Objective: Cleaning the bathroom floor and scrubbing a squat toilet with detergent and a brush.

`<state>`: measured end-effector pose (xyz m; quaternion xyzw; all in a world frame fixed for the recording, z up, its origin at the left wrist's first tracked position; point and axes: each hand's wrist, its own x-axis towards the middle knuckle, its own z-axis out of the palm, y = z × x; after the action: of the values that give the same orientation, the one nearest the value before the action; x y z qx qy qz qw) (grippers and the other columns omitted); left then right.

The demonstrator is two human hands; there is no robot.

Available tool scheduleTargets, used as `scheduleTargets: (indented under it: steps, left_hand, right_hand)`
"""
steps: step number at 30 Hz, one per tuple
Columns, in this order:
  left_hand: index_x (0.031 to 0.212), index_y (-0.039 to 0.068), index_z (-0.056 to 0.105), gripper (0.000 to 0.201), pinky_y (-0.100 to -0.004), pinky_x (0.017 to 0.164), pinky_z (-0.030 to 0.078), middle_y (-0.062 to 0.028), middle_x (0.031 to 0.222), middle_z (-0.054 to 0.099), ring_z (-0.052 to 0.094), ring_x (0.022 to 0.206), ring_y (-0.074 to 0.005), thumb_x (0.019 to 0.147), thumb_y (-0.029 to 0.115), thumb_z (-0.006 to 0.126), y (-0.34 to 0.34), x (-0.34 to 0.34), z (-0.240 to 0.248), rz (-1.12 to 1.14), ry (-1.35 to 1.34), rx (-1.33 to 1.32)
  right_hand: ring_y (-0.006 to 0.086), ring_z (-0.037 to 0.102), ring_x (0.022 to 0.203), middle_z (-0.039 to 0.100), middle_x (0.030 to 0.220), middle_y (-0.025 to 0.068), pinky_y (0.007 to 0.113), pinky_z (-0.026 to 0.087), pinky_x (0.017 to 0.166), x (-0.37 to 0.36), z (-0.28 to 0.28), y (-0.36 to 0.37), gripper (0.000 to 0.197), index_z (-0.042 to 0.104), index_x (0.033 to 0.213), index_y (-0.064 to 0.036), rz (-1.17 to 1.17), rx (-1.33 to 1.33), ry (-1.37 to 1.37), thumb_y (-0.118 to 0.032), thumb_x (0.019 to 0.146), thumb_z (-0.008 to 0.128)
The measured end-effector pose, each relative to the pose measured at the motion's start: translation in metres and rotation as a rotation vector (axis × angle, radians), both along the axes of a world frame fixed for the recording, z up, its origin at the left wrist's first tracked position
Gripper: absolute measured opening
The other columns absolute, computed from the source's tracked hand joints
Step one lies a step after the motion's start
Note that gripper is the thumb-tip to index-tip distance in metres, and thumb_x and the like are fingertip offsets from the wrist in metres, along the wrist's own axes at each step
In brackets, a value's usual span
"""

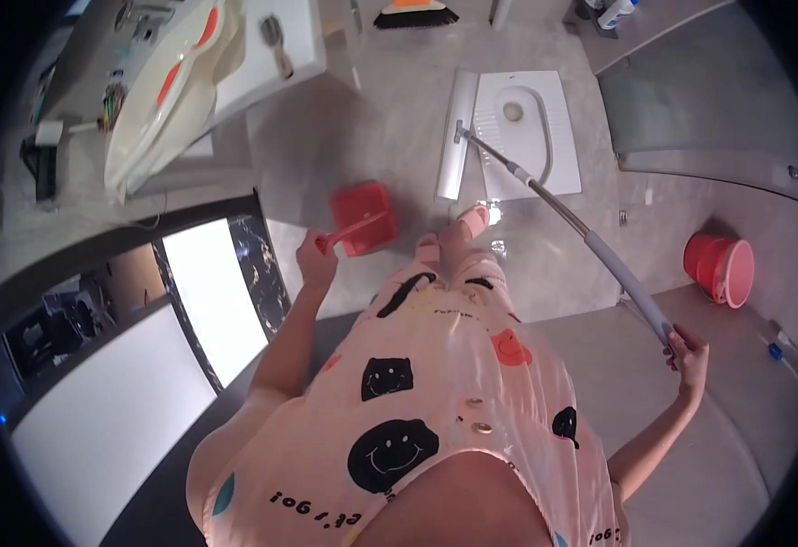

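My left hand (315, 262) is closed round the handle of a red dustpan (378, 239), which hangs low over the floor or rests on it, beside my left foot. Out to the right, my right hand (688, 353) grips the grey upper end of a long pole. It belongs to a flat-headed mop or floor squeegee (619, 272), whose kind I cannot make out for certain. The pole slants away to the far left. Its wide silvery head (456, 164) lies along the left edge of a white squat toilet (558, 137).
A washbasin (157, 118) on a counter with a hairbrush (275, 44) stands at the far left. A broom (417, 16) is at the far wall. Two nested red buckets (720, 267) sit right, below a glass panel (709, 109). The grey floor (399, 118) has wet, shiny spots.
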<state>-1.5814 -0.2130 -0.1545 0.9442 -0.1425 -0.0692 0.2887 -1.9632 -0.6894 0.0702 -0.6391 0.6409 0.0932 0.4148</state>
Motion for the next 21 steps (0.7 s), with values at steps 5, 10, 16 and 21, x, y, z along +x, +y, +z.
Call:
scheduleTargets:
  steps: [5,10,16,21]
  left_hand:
    - [0.074,0.004,0.053,0.011,-0.0368,0.058,0.046,-0.0127,0.064,0.058,0.059,0.063,-0.03,0.068,0.007,0.062,0.09,-0.055,-0.016,0.183,0.126,0.146]
    - [0.074,0.004,0.054,0.013,-0.0399,0.062,0.045,-0.0146,0.068,0.059,0.059,0.07,-0.0319,0.066,0.011,0.063,0.136,-0.099,-0.019,0.311,0.228,0.367]
    - [0.09,0.007,0.057,0.028,-0.0418,0.076,0.046,-0.015,0.096,0.059,0.057,0.09,-0.0315,0.072,0.028,0.06,0.178,-0.139,0.015,0.426,0.529,0.877]
    - [0.112,0.012,0.051,0.045,-0.0452,0.088,0.037,-0.0118,0.12,0.045,0.038,0.113,-0.0324,0.073,0.034,0.059,0.142,-0.138,0.055,0.401,0.399,1.209]
  right_hand:
    - [0.0081,0.052,0.05,0.058,0.064,0.0054,0.019,0.036,0.037,0.007,0.013,0.025,0.03,0.06,0.1,0.0035,0.06,-0.002,-0.016,-0.016,0.078,0.062]
    - [0.0064,0.047,0.043,0.055,0.058,0.0033,0.019,0.035,0.037,-0.003,0.019,0.028,0.029,0.061,0.1,0.0005,0.167,0.016,-0.085,-0.02,0.079,0.059]
    - [0.0071,0.049,0.043,0.055,0.059,0.0047,0.019,0.036,0.037,-0.014,0.014,0.006,0.038,0.057,0.104,0.0031,0.253,0.06,-0.103,-0.02,0.076,0.065]
    - [0.009,0.051,0.043,0.057,0.07,0.0069,0.019,0.038,0.036,-0.026,0.006,-0.024,0.053,0.049,0.115,0.004,0.367,0.245,-0.076,-0.024,0.074,0.067]
